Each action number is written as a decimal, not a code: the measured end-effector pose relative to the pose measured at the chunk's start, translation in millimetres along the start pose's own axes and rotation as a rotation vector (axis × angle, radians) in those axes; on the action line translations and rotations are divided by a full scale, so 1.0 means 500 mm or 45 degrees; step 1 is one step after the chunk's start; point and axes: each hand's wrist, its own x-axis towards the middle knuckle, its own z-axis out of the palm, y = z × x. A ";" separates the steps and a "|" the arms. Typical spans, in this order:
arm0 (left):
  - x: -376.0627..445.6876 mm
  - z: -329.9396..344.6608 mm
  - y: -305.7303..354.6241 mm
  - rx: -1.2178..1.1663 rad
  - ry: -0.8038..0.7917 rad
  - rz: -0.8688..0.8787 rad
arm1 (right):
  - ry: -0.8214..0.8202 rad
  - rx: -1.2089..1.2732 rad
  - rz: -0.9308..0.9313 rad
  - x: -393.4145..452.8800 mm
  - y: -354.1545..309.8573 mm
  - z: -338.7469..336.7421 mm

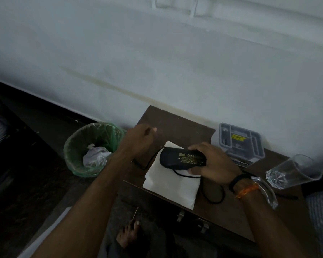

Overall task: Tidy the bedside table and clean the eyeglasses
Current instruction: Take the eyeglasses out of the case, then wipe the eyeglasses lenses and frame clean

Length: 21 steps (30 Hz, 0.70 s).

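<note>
A black eyeglasses case (181, 158) with gold lettering lies on a white tissue (172, 185) in the middle of the dark wooden bedside table (175, 120). My right hand (211, 164) grips the case's right end, fingers curled over its top and thumb under its near edge. My left hand (140, 138) hovers over the table's left edge with fingers loosely curled; nothing shows in it. A black cord (215, 197) loops on the table near the tissue. The eyeglasses themselves are not visible.
A grey boxed organiser (239, 144) stands at the table's back right against the wall. A clear drinking glass (291, 172) lies tilted at the right edge. A green-lined waste bin (93, 148) with crumpled paper stands on the floor left of the table. My bare foot (129, 234) is below.
</note>
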 end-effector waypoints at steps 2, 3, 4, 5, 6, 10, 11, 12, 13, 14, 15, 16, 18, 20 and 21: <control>0.001 -0.003 -0.005 -0.015 0.029 -0.012 | -0.001 0.139 0.077 -0.002 -0.003 -0.018; 0.001 -0.004 -0.006 -0.021 0.035 -0.019 | 0.009 0.201 0.110 0.000 -0.005 -0.025; 0.000 -0.005 -0.006 -0.024 0.035 -0.021 | 0.028 0.257 0.141 0.003 -0.007 -0.031; -0.002 -0.005 -0.003 -0.028 0.031 -0.020 | 0.060 0.307 0.165 0.007 -0.012 -0.037; -0.003 -0.005 0.000 -0.030 0.025 -0.018 | 0.103 0.340 0.188 0.016 -0.016 -0.038; -0.006 -0.006 0.015 -0.010 0.012 -0.011 | 0.289 0.237 0.229 0.074 -0.038 -0.023; -0.005 -0.007 0.017 -0.016 0.008 -0.011 | 0.311 0.169 0.231 0.095 -0.042 -0.015; -0.005 -0.008 0.020 -0.023 0.002 -0.009 | 0.322 0.101 0.236 0.118 -0.044 -0.008; -0.004 -0.009 0.021 -0.026 -0.004 -0.002 | 0.328 0.045 0.247 0.141 -0.046 0.001; -0.004 -0.010 0.021 -0.029 -0.005 0.009 | 0.332 0.002 0.258 0.167 -0.044 0.009; -0.003 -0.008 0.020 -0.039 -0.004 0.017 | 0.335 -0.038 0.261 0.191 -0.042 0.015; -0.003 -0.007 0.020 -0.054 -0.005 0.023 | 0.333 -0.076 0.265 0.213 -0.038 0.022; -0.003 -0.005 0.018 -0.076 -0.015 0.026 | 0.319 -0.161 0.282 0.253 -0.025 0.032; -0.002 -0.004 0.016 -0.095 -0.037 0.004 | 0.286 -0.225 0.310 0.279 -0.012 0.038; -0.001 -0.005 0.014 -0.103 -0.046 0.001 | 0.268 -0.243 0.322 0.288 -0.006 0.041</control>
